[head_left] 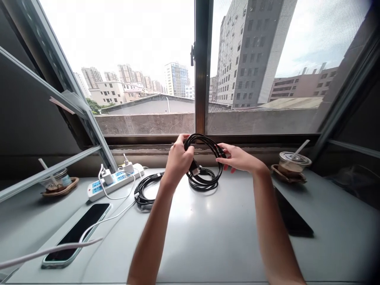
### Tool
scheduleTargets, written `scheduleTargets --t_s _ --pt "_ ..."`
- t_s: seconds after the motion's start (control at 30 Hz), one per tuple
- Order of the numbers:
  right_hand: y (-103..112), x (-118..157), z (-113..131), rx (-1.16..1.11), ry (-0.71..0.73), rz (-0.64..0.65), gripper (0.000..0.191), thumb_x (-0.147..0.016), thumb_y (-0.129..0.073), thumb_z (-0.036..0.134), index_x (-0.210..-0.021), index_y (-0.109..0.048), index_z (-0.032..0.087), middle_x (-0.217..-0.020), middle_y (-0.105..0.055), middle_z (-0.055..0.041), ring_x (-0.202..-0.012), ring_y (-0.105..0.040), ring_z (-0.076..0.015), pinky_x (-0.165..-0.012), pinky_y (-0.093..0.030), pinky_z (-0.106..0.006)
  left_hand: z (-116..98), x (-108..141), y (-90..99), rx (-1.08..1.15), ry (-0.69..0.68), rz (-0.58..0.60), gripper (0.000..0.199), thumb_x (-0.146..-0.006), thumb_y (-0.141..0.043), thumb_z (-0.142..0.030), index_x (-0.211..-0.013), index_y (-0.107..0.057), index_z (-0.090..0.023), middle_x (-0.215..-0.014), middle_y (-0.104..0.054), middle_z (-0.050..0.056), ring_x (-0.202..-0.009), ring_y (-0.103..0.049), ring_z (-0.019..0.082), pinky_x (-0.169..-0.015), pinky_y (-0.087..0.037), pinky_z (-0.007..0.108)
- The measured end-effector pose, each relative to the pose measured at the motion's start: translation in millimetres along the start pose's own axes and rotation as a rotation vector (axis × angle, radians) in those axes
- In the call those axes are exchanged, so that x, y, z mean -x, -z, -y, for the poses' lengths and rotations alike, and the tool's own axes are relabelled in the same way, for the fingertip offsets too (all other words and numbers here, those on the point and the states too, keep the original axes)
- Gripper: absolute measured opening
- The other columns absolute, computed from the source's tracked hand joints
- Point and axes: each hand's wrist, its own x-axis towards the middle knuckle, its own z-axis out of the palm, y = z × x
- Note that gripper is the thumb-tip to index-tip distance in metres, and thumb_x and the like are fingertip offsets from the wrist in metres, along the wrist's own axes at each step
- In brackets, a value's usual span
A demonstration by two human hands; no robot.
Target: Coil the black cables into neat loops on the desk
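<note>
A coiled black cable (207, 138) is held up between my two hands above the back of the table. My left hand (180, 155) wraps round the coil's left side, near a connector that hangs inside the loop. On the right side of the loop, my right hand (234, 156) pinches the strands between thumb and fingers. Behind and below the held coil, a second black coil (203, 186) lies on the table. Another black cable coil (143, 189) rests to the left, partly hidden by my left forearm.
A white power strip (118, 181) with plugs and white cords stands at the back left, a phone (78, 233) in front of it. A black tablet-like slab (292, 213) lies right. Lidded cups (293, 160) stand at both sides. The window sill (142, 154) borders the table (208, 241).
</note>
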Motion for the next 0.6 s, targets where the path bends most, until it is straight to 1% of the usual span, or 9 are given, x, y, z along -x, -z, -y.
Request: scheduleTargets --t_s 0.07,0.1,0.2,0.23,0.27,0.37,0.43,0.53,0.6 --pt "-3.5 -10.0 -9.0 -0.033 -0.038 0.085 0.040 -0.084 -0.054 0.026 -0.123 -0.045 0.022 -0.096 -0.061 -0.0049 -0.063 -0.060 -0.0114 -0.042 -0.049 -0.018 0.8 -0.6 -2.4 -0.061 -0.011 0.006 0.035 -0.078 -0.044 -0.017 -0.112 -0.053 -0.018 -0.087 -0.066 0.005 -0.079 -0.062 0.019 -0.073 -0.046 0.029" --pt "-6.1 -15.8 -14.3 -0.027 -0.070 0.115 0.038 -0.084 -0.053 0.026 -0.122 -0.045 0.022 -0.094 -0.060 -0.0045 -0.063 -0.059 -0.0110 -0.042 -0.049 -0.018 3.9 -1.9 -4.8 -0.111 0.011 0.042 0.034 -0.079 -0.043 -0.018 -0.112 -0.052 -0.019 -0.090 -0.067 0.005 -0.080 -0.062 0.020 -0.074 -0.046 0.029" --pt "-16.2 -33.3 -34.3 0.024 -0.189 0.187 0.041 -0.082 -0.056 0.028 -0.121 -0.046 0.020 -0.089 -0.059 -0.0046 -0.057 -0.055 -0.0102 -0.043 -0.050 -0.021 25.0 -10.8 -17.8 -0.250 0.166 0.246 0.032 -0.082 -0.039 -0.022 -0.113 -0.050 -0.022 -0.096 -0.067 0.005 -0.072 -0.063 0.018 -0.070 -0.047 0.029" --pt "-19.9 -38.6 -41.7 0.033 -0.217 0.205 0.045 -0.079 -0.060 0.029 -0.121 -0.047 0.019 -0.089 -0.059 -0.0051 -0.056 -0.055 -0.0101 -0.043 -0.050 -0.022 34.8 -14.9 -23.7 -0.275 0.211 0.294 0.032 -0.082 -0.039 -0.022 -0.113 -0.050 -0.021 -0.097 -0.067 0.005 -0.068 -0.063 0.017 -0.070 -0.048 0.029" --pt "-23.6 -43.5 -48.8 0.037 -0.238 0.221 0.049 -0.076 -0.064 0.028 -0.121 -0.048 0.019 -0.091 -0.060 -0.0057 -0.057 -0.055 -0.0101 -0.044 -0.051 -0.022 44.9 -19.1 -30.0 -0.296 0.244 0.309 0.033 -0.082 -0.041 -0.021 -0.114 -0.049 -0.020 -0.099 -0.067 0.007 -0.070 -0.064 0.018 -0.072 -0.048 0.030" --pt "-34.3 -55.2 -67.8 0.040 -0.291 0.246 0.060 -0.069 -0.070 0.022 -0.124 -0.048 0.018 -0.102 -0.061 -0.0086 -0.066 -0.058 -0.0126 -0.049 -0.053 -0.023 71.7 -28.4 -48.6 -0.371 0.328 0.313 0.038 -0.081 -0.046 -0.023 -0.118 -0.046 -0.017 -0.110 -0.064 0.012 -0.096 -0.063 0.025 -0.085 -0.045 0.034" --pt "-41.2 -60.9 -78.2 0.038 -0.308 0.227 0.064 -0.070 -0.068 0.018 -0.129 -0.043 0.018 -0.112 -0.058 -0.0113 -0.074 -0.060 -0.0152 -0.052 -0.053 -0.023 84.4 -30.3 -59.1 -0.410 0.371 0.329 0.037 -0.083 -0.046 -0.024 -0.119 -0.045 -0.015 -0.116 -0.061 0.014 -0.105 -0.059 0.027 -0.091 -0.042 0.037" --pt "-52.3 -67.6 -93.0 0.032 -0.325 0.191 0.067 -0.074 -0.063 0.014 -0.135 -0.037 0.020 -0.125 -0.052 -0.0121 -0.085 -0.060 -0.0166 -0.055 -0.052 -0.020 98.8 -27.8 -70.9 -0.446 0.439 0.410 0.038 -0.087 -0.045 -0.023 -0.123 -0.042 -0.011 -0.115 -0.060 0.015 -0.098 -0.062 0.024 -0.093 -0.042 0.039" --pt "-59.8 -71.1 -102.7 0.027 -0.360 0.213 0.060 -0.078 -0.061 0.014 -0.133 -0.040 0.019 -0.120 -0.055 -0.0112 -0.084 -0.060 -0.0149 -0.056 -0.051 -0.019 108.0 -24.1 -76.6 -0.456 0.500 0.513 0.038 -0.089 -0.048 -0.024 -0.124 -0.043 -0.010 -0.110 -0.061 0.013 -0.089 -0.064 0.020 -0.088 -0.047 0.039"
